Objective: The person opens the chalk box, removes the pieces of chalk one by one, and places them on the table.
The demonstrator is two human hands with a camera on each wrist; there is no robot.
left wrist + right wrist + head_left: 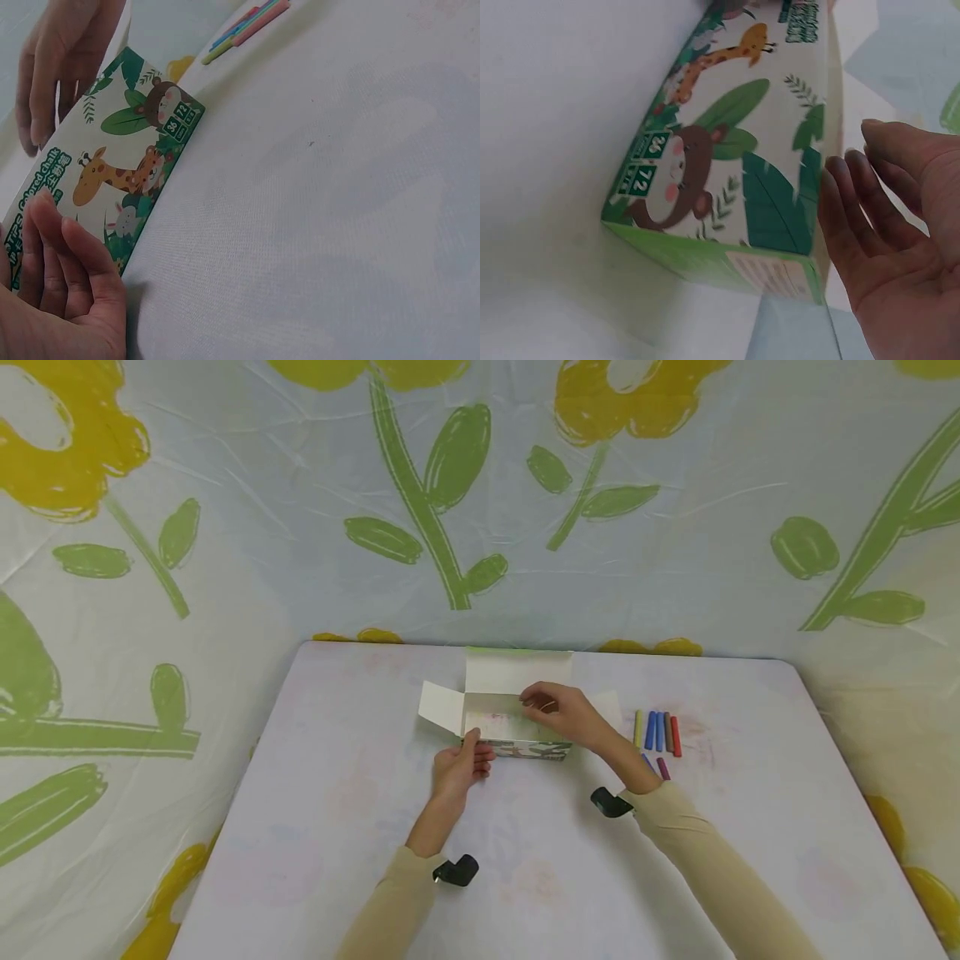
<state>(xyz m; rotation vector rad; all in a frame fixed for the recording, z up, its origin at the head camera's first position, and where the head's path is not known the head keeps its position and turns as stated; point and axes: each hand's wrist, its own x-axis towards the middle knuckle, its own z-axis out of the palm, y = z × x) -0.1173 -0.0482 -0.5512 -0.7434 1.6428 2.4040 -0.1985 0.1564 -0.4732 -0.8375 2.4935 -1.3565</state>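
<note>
An open cardboard chalk box (525,749) stands on the table, its lid raised at the back and a side flap spread left. Its front (112,172) carries a giraffe and the words "Colored chalk". My left hand (453,770) holds the front wall near the left corner, thumb at the rim and fingers against the front. Over the box's right part hovers my right hand (562,714), its fingers loosely bent. In the right wrist view, the right hand (907,225) is beside the box's upper edge, with nothing visible between thumb and fingers. The box's inside is only partly visible.
To the right of the box, several chalk sticks (660,732) in yellow, blue, brown and red lie side by side. A magenta stick (663,768) and a blue one lie nearer me, partly behind the right forearm. The table (337,827) has faint coloured smudges.
</note>
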